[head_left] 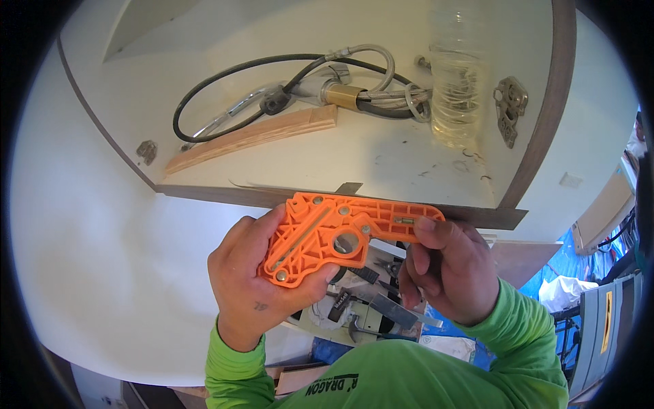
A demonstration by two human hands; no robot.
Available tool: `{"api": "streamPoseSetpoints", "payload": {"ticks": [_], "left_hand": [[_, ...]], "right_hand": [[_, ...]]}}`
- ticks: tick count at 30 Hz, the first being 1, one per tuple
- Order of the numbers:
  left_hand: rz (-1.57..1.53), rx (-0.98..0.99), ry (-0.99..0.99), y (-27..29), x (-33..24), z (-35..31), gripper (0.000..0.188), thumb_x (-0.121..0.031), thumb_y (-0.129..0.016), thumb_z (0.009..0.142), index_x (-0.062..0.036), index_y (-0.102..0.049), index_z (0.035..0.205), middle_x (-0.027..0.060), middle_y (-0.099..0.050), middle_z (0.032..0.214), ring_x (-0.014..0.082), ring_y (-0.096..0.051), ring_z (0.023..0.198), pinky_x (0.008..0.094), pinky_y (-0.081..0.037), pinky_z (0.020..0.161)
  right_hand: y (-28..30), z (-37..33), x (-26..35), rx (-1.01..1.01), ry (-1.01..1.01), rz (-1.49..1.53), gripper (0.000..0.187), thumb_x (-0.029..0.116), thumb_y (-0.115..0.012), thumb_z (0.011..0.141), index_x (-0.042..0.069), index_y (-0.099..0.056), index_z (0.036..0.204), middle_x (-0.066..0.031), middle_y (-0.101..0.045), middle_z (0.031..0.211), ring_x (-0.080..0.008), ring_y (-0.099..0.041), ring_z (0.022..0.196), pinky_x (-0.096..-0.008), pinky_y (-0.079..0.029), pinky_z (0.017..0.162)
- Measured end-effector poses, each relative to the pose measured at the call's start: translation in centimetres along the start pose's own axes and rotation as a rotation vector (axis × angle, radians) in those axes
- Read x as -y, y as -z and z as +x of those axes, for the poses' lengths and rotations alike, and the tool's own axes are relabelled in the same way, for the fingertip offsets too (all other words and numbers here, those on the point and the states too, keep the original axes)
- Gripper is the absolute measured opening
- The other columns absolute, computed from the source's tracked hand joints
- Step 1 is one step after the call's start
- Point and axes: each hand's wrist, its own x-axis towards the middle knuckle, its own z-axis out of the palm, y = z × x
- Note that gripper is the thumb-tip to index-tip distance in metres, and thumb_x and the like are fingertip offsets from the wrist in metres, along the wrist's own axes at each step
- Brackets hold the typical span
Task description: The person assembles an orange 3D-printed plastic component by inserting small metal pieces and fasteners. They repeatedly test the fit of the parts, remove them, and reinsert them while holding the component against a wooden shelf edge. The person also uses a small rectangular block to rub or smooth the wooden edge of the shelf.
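An orange plastic tool (320, 235) with a ribbed body, metal rivets, a round hole and a small level vial is held in front of the cabinet's lower front edge. My left hand (248, 273) wraps around its wide left end, thumb below. At its narrow right end, my right hand (453, 266) has its thumb pressed beside the vial, with the other fingers curled below. Both hands are closed on the tool. A thin metal strip (492, 218) lies along the cabinet edge, just above the right hand. The exact kind of the orange tool cannot be told.
Inside the white cabinet (409, 170) lie a faucet (313, 88) with coiled hoses, a wooden strip (259, 136) and a clear bottle (460, 75) of yellowish liquid. A hinge plate (509, 109) is on its right wall. Below my hands, several tools surround a hammer (354, 330).
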Motion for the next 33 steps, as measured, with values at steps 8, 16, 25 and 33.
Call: {"api": "streamPoseSetpoints", "payload": {"ticks": [8,16,25,33], "left_hand": [[-0.006,0.007,0.010,0.2,-1.0,-0.2,0.076,-0.037,-0.096,0.061,0.0038,-0.069,0.120,0.0085,-0.062,0.078,0.0202,-0.059,0.061,0.0317,-0.051,0.057],[0.006,-0.005,-0.026,0.5,-0.6,-0.7,0.077,-0.039,-0.096,0.063,0.0044,-0.068,0.120,0.0078,-0.062,0.079,0.0207,-0.060,0.060,0.0322,-0.051,0.055],[-0.011,0.001,0.006,0.4,-2.3,-0.9,0.073,-0.031,-0.095,0.064,0.0048,-0.069,0.122,0.0086,-0.066,0.082,0.0204,-0.061,0.065,0.0315,-0.051,0.061],[-0.121,0.034,-0.028,-0.9,-4.3,-0.7,0.075,-0.027,-0.097,0.064,0.0085,-0.067,0.123,0.0102,-0.068,0.087,0.0204,-0.065,0.071,0.0306,-0.054,0.067]], "right_hand": [[0.6,-0.7,-0.3,-0.013,-0.010,0.082,0.045,0.034,-0.057,0.101,0.002,-0.056,0.070,-0.0075,-0.045,0.051,-0.0253,-0.058,0.046,-0.0344,-0.045,0.047],[0.1,-1.0,-1.2,-0.041,0.027,0.089,0.045,0.036,-0.056,0.100,0.003,-0.055,0.069,-0.0081,-0.042,0.049,-0.0272,-0.057,0.045,-0.0359,-0.047,0.048],[0.6,-2.1,-0.8,-0.064,0.061,0.087,0.046,0.035,-0.053,0.101,0.004,-0.053,0.068,-0.0073,-0.040,0.048,-0.0273,-0.055,0.043,-0.0365,-0.048,0.049],[2.0,-3.7,-0.1,-0.163,0.227,-0.108,0.047,0.036,-0.051,0.101,0.008,-0.047,0.064,-0.0046,-0.035,0.046,-0.0241,-0.050,0.039,-0.0356,-0.046,0.040]]}}
